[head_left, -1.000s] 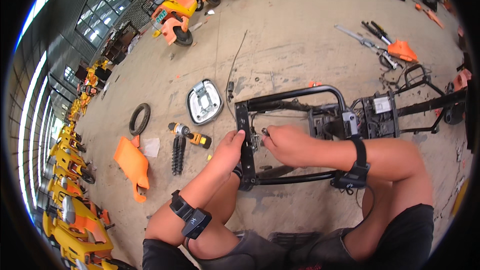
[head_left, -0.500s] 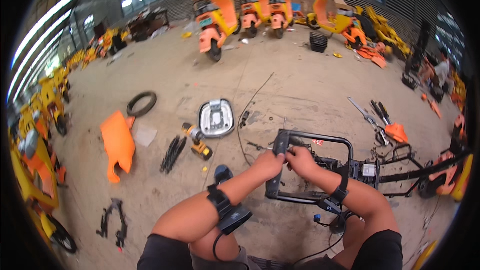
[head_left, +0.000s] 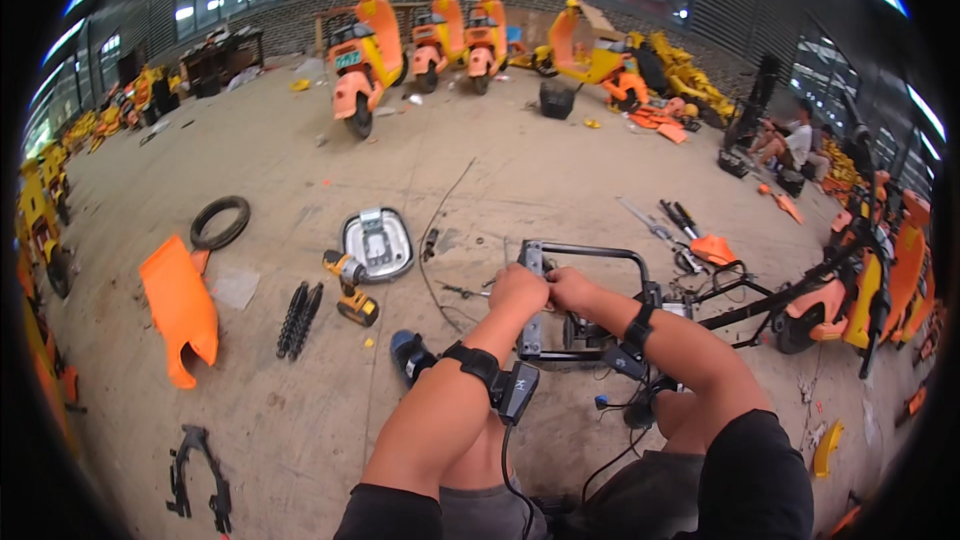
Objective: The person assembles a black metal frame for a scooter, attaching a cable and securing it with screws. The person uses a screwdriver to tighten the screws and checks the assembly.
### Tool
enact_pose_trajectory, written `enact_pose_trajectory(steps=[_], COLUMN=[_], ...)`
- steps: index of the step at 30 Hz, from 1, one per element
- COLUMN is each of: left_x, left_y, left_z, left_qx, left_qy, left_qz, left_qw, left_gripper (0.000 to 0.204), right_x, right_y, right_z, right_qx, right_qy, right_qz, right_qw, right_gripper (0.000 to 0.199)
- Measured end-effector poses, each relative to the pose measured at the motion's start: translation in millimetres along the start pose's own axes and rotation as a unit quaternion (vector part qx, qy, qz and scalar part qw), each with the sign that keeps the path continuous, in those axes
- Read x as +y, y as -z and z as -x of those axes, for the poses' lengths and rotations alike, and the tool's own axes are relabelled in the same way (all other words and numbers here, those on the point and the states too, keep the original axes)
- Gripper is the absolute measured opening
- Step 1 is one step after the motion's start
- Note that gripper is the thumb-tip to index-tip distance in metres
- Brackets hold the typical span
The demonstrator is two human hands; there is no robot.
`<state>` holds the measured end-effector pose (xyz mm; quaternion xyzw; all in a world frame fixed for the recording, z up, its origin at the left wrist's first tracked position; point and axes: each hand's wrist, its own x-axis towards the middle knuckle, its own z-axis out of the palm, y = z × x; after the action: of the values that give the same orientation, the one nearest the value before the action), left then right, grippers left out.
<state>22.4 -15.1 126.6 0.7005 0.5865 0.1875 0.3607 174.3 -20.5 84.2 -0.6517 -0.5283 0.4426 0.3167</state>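
A black tubular scooter frame (head_left: pixel 600 252) lies on the floor before me, its rectangular loop closed at the left by a flat crosspiece (head_left: pixel 531 336). My left hand (head_left: pixel 518 290) is closed over the middle of that crosspiece, fingers curled. Right beside it, my right hand (head_left: pixel 574 290) is closed in a pinch just inside the loop, the two hands almost touching. What the fingers hold is hidden. A yellow-and-black cordless drill (head_left: pixel 350 288) lies to the left, near a silver-and-black rounded housing (head_left: pixel 378 243).
Two black shock absorbers (head_left: pixel 299 321), an orange body panel (head_left: pixel 180 308) and a tire (head_left: pixel 220 223) lie left. Beyond the frame are pliers-like tools (head_left: pixel 682 218) and an orange piece (head_left: pixel 713 249). Scooters (head_left: pixel 368 60) stand at the back; a person (head_left: pixel 797 140) sits far right.
My view has turned to the right, so the surroundings shift left. Both hands stay at the crosspiece, which now looks lighter and less slanted.
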Motion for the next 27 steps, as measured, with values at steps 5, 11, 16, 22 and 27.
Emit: enact_pose_trajectory(steps=[5, 11, 16, 22, 27], left_x=[-11, -5, -13, -23, -24], left_y=[3, -4, -14, -27, -40], left_z=[-2, 3, -18, -45, -47], left_qx=[0.002, -0.005, 0.042, 0.107, 0.113], left_qy=[-0.046, -0.069, -0.043, -0.057, -0.041], left_qz=[0.006, 0.008, -0.022, 0.024, 0.010], left_qw=[0.999, 0.998, 0.998, 0.992, 0.993], left_gripper=[0.052, 0.054, 0.054, 0.047, 0.045], right_x=[5, 28, 27, 20, 33], right_y=[8, 4, -9, 3, 9], right_z=[-3, -3, -3, -7, -25], right_qx=[-0.011, 0.046, 0.069, 0.048, 0.057], right_qy=[0.039, 0.114, 0.208, 0.300, 0.358], right_qz=[0.059, 0.086, 0.093, 0.171, 0.283], right_qw=[0.997, 0.989, 0.971, 0.937, 0.888], right_gripper=[0.024, 0.027, 0.020, 0.019, 0.019])
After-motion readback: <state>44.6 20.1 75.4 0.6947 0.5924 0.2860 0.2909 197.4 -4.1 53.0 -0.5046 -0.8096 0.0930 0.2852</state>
